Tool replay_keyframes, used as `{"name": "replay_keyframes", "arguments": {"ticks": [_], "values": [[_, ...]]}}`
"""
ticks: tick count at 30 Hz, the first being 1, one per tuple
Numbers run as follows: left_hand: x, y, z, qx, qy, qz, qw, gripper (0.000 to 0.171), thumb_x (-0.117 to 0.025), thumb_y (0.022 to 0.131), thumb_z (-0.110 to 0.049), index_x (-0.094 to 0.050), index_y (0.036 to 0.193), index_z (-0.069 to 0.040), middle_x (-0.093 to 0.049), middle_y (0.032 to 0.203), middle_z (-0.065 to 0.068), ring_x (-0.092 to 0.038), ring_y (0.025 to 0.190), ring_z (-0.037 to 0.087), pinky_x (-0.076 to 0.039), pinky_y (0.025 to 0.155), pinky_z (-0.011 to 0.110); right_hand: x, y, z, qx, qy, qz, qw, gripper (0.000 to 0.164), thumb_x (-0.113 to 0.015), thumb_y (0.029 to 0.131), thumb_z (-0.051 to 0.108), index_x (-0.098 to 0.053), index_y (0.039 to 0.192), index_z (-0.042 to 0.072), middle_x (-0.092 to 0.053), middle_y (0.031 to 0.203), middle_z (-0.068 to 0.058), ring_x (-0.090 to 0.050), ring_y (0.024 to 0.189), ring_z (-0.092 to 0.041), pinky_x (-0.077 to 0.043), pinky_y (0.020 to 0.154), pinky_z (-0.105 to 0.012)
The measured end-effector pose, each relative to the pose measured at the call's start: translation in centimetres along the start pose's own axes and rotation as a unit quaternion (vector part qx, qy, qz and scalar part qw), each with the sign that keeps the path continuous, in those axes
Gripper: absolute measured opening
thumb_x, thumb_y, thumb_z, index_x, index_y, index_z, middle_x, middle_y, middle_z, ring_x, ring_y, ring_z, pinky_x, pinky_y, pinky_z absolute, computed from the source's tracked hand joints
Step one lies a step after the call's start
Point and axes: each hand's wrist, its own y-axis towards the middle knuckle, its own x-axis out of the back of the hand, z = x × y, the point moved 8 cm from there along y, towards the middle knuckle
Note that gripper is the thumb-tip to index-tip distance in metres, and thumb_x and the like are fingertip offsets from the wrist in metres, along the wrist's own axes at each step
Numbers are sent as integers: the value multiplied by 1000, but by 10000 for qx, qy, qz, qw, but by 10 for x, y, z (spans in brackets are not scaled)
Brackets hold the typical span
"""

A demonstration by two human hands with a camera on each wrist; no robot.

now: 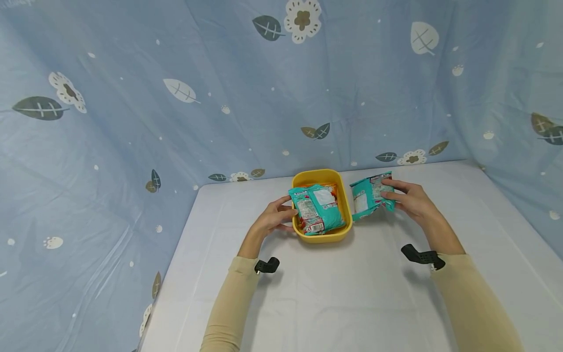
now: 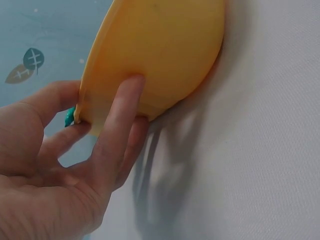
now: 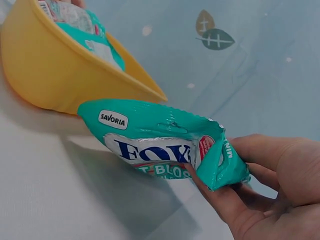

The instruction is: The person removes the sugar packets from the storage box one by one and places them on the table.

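A yellow plastic container [image 1: 324,239] stands on the white table, with a teal candy bag [image 1: 330,210] lying in it and something orange beneath. My left hand [image 1: 277,215] grips the container's left side, thumb and a finger at the rim and other fingers against the outer wall, as the left wrist view shows. Just right of the container, my right hand [image 1: 413,199] pinches a second teal candy bag [image 1: 368,194] by one end. Its front reads "FOX" and "SAVORIA" in the right wrist view, where the bag [image 3: 145,132] is tilted and held above the table.
The white table [image 1: 334,303] spreads in front of and around the container. Behind it hangs a blue cloth [image 1: 246,107] printed with leaves and flowers, reaching the table's back edge close to the container. Black wrist mounts [image 1: 424,256] sit on both forearms.
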Motion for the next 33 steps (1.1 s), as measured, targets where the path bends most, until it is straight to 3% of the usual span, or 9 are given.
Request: {"name": "replay_keyframes", "arguments": {"ticks": [6, 14, 22, 33], "values": [[0, 0, 1, 50, 20, -55, 10000, 65, -69, 92, -14, -40, 149, -27, -51, 137, 18, -65, 108, 31, -65, 75, 46, 0, 2, -3, -46, 133, 25, 9999, 65, -64, 96, 22, -34, 152, 4, -19, 159, -23, -58, 91, 5, -58, 81, -13], [0, 0, 1, 33, 10, -30, 10000, 64, -68, 93, -14, -41, 149, -28, -52, 136, 18, -66, 107, 32, -65, 73, 45, 1, 3, -7, -77, 171, -95, 9998, 66, -66, 95, 22, -36, 151, 4, -31, 149, -15, -61, 88, 3, -60, 79, -14], [0, 0, 1, 78, 10, -73, 9999, 65, -69, 92, -15, -41, 149, -28, -51, 137, 18, -65, 108, 30, -65, 72, 43, 3, 6, -13, -164, 180, -58, 9997, 67, -65, 96, 23, -33, 153, 6, -20, 159, -21, -59, 88, 5, -58, 78, -13], [1, -1, 1, 48, 36, -69, 10000, 63, -69, 93, -15, -42, 148, -28, -52, 136, 17, -65, 108, 29, -65, 72, 43, 7, 10, -23, -324, 48, 34, 9995, 68, -64, 97, 25, -31, 154, 9, -20, 159, -19, -56, 93, 7, -57, 82, -11]]}}
